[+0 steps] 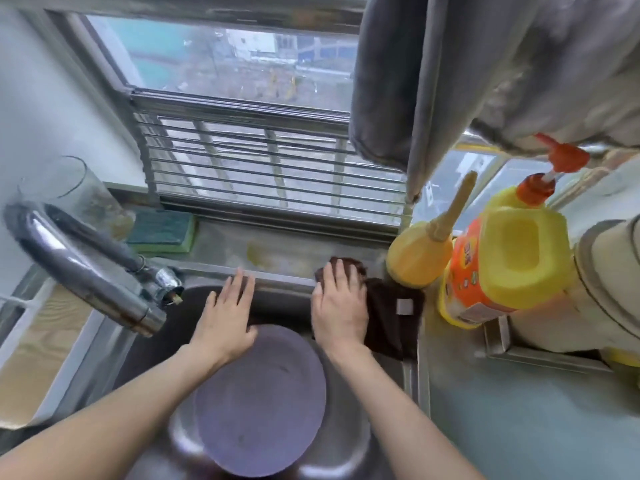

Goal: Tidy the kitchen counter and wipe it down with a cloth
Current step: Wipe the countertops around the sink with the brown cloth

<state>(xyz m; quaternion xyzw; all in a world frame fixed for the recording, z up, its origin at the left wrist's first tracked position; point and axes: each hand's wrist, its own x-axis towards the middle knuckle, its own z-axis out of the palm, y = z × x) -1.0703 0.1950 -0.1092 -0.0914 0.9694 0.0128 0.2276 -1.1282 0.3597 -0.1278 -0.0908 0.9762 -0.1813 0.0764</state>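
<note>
A dark brown cloth [391,313] lies over the sink's back right corner and onto the metal ledge [277,251] behind it. My right hand [341,306] presses flat on the cloth, fingers reaching up to the ledge. My left hand [228,313] hovers open over the sink [145,344], fingertips at its back rim, holding nothing. A yellowish stain [256,254] marks the ledge between the hands. A round grey plate [259,400] sits in a steel bowl in the sink, below both wrists.
A chrome tap [86,268] juts over the sink at left. A green sponge [161,230] and a glass [72,195] stand on the ledge at back left. Yellow and orange detergent bottles [495,268] crowd the right. A grey towel [391,81] hangs above.
</note>
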